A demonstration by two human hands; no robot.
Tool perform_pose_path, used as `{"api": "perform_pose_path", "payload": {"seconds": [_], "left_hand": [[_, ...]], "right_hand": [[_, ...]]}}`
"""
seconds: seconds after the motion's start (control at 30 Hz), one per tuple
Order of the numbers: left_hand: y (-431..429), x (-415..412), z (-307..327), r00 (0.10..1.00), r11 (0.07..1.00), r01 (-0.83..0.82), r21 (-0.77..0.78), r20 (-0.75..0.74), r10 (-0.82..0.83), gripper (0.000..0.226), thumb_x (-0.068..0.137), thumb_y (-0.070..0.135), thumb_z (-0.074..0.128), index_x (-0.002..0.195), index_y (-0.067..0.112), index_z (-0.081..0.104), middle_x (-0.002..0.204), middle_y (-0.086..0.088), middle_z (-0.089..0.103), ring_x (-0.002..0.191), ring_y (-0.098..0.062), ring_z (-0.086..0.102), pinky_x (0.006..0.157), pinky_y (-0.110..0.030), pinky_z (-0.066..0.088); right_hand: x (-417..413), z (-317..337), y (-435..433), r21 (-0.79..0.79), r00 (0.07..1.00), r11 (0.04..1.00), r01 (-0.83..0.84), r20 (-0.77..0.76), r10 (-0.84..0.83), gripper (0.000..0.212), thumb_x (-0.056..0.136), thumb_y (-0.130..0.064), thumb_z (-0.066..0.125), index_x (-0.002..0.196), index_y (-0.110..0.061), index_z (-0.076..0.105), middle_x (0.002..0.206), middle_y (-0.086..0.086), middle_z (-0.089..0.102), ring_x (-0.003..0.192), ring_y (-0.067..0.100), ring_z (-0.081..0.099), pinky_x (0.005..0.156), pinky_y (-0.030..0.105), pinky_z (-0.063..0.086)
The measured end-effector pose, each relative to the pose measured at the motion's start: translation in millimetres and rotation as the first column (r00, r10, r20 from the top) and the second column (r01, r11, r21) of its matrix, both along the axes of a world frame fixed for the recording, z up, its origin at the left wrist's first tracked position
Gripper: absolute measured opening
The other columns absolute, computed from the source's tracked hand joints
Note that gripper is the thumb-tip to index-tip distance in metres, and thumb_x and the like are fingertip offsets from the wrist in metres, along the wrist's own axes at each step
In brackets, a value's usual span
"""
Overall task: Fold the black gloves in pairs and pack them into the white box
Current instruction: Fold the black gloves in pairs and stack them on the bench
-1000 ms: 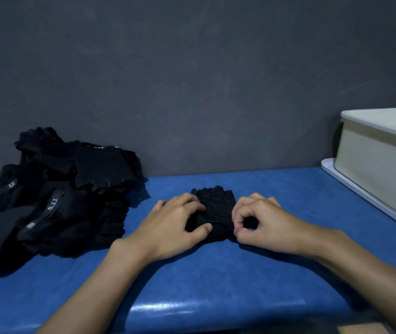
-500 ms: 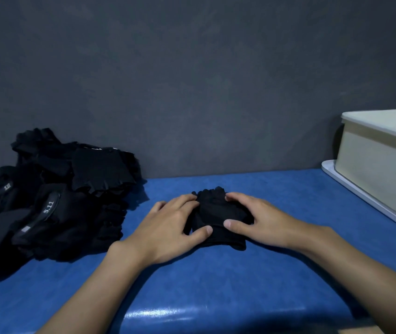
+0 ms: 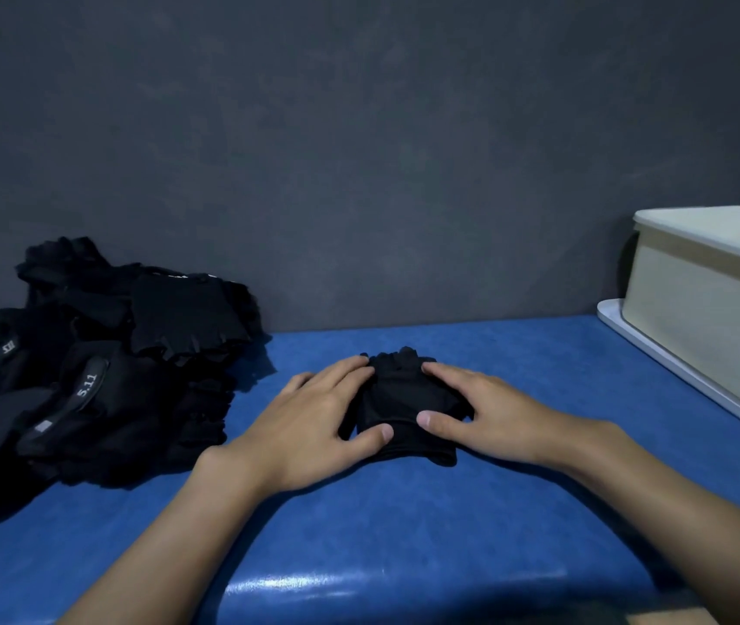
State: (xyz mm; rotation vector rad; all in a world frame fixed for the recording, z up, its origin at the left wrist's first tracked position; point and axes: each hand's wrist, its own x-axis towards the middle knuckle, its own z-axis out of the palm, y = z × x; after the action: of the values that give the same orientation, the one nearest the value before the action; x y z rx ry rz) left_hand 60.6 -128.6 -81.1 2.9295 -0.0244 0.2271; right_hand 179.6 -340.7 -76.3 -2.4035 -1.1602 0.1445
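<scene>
A folded black fabric glove pair (image 3: 406, 408) is lying centrally on a blue padded tabletop (image 3: 404, 534). A heap of black fabric gloves (image 3: 102, 367) is sitting to its left, a white rectangular plastic box (image 3: 710, 318) standing far right.

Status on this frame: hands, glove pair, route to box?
Left hand, right hand: flat, pressing folded black fabric glove pair on blue tabletop. White rectangular box far right, pair not packed. Route bare; loose black glove heap sits left.

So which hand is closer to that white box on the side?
The right hand. It rests on the folded gloves, on the side toward the white box but apart from it. The left hand presses their other side.
</scene>
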Motion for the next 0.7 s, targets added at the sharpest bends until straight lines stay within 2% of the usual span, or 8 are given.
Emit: {"api": "perform_pose_path", "payload": {"seconds": [0.27, 0.4, 0.47, 0.53, 0.6, 0.7], "left_hand": [[1, 2, 0, 1.0, 0.999, -0.016, 0.035, -0.009, 0.016, 0.093, 0.074, 0.082, 0.019, 0.15, 0.029, 0.032, 0.157, 0.019, 0.025, 0.143, 0.002, 0.021, 0.117, -0.03, 0.014], [1, 6, 0, 1.0, 0.998, 0.0, -0.068, -0.009, 0.0, 0.096, 0.073, 0.081, 0.027, 0.153, 0.029, 0.026, 0.158, 0.021, 0.019, 0.14, 0.001, 0.024, 0.119, -0.033, 0.015], [-1, 8, 2, 0.999, 0.99, 0.036, -0.136, 0.001, -0.036, 0.093, 0.074, 0.078, 0.028, 0.154, 0.029, 0.027, 0.16, 0.022, 0.016, 0.142, 0.004, 0.019, 0.121, -0.033, 0.013], [-4, 10, 3, 0.998, 0.984, 0.058, -0.167, 0.015, -0.056, 0.089, 0.076, 0.076, 0.025, 0.152, 0.031, 0.032, 0.159, 0.024, 0.021, 0.14, 0.007, 0.021, 0.12, -0.029, 0.015], [-3, 11, 3, 0.999, 0.989, 0.038, -0.143, -0.001, -0.038, 0.088, 0.077, 0.078, 0.023, 0.151, 0.032, 0.033, 0.156, 0.025, 0.025, 0.136, 0.001, 0.031, 0.117, -0.026, 0.018], [-1, 11, 0, 1.0, 1.0, 0.015, -0.021, -0.027, -0.015, 0.09, 0.077, 0.08, 0.021, 0.152, 0.03, 0.031, 0.157, 0.023, 0.026, 0.138, -0.002, 0.034, 0.118, -0.03, 0.019]], "right_hand": [[0, 1, 0, 0.002, 1.0, 1.0, 0.011, -0.015, -0.01, 0.078, 0.087, -0.058, 0.058, 0.151, -0.024, 0.027, 0.151, -0.011, 0.038, 0.136, 0.006, 0.038, 0.111, 0.025, 0.033], [-3, 4, -1, 0.012, 0.999, 1.0, 0.004, -0.032, -0.004, 0.074, 0.089, -0.053, 0.058, 0.151, -0.025, 0.029, 0.147, -0.011, 0.042, 0.132, 0.006, 0.041, 0.106, 0.019, 0.033], [-3, 3, -1, 0.013, 1.0, 1.0, 0.004, -0.031, -0.004, 0.074, 0.089, -0.054, 0.058, 0.151, -0.024, 0.029, 0.148, -0.011, 0.042, 0.133, 0.006, 0.04, 0.109, 0.022, 0.034], [-3, 3, -1, 0.009, 1.0, 1.0, 0.003, -0.016, -0.003, 0.075, 0.089, -0.055, 0.057, 0.151, -0.024, 0.029, 0.149, -0.011, 0.041, 0.134, 0.008, 0.04, 0.111, 0.027, 0.034], [-3, 4, -1, 0.004, 1.0, 1.0, -0.001, -0.003, 0.001, 0.074, 0.089, -0.054, 0.057, 0.151, -0.023, 0.029, 0.149, -0.01, 0.041, 0.134, 0.009, 0.04, 0.111, 0.027, 0.034], [-4, 4, -2, -0.015, 0.999, 1.0, -0.006, 0.034, 0.006, 0.072, 0.089, -0.056, 0.055, 0.15, -0.024, 0.031, 0.148, -0.009, 0.043, 0.133, 0.012, 0.041, 0.11, 0.029, 0.034]]}}
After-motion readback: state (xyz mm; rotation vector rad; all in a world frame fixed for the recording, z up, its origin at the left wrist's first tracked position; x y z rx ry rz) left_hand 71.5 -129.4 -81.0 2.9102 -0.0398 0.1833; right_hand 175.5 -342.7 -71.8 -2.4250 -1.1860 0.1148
